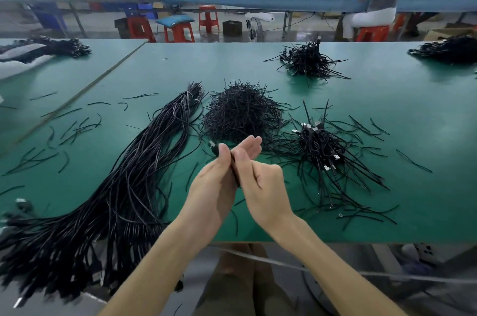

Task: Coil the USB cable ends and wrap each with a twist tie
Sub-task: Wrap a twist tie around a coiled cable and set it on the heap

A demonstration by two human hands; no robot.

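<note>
A long bundle of loose black USB cables (134,173) is lying leftmost on the green table (387,109). We are pinching one black coiled cable end (235,168) between left hand (214,186) and right hand (260,181), fingers pressed together. Behind, a mound of black twist ties (242,112); rightward, tied coils (322,148) are crowding close.

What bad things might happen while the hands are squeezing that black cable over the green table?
1. The cable is pinched between the left hand and right hand with no tie seen around it, so its coil may spring loose.
2. Finished bundles lie right beside the heap of ties, so a reaching hand might snag and scatter them.
3. The long cables hang over the table edge and might slide off.
</note>
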